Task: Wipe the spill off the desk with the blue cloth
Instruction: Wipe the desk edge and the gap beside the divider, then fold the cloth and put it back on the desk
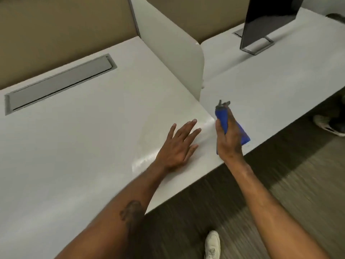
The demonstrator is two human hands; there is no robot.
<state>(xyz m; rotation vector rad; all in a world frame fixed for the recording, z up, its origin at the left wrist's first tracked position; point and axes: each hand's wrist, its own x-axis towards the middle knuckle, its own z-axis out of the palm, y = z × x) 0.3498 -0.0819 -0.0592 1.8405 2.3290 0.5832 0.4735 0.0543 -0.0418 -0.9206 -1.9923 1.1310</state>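
Observation:
My right hand (228,139) is closed around the blue cloth (223,118), folded into a roll, and holds it just above the near edge of the white desk (84,143). A small dark bit pokes out above the cloth's top end. My left hand (180,144) lies flat on the desk with fingers spread, just left of the cloth. A faint shiny streak (143,161) runs along the desk surface under and beside my left hand, toward the seam between the two desktops.
A white divider panel (173,49) stands between this desk and the neighbouring one. A grey cable hatch (59,83) is set in the desk at back left. A monitor (268,21) stands at far right. Shoes (211,245) are on the carpet below.

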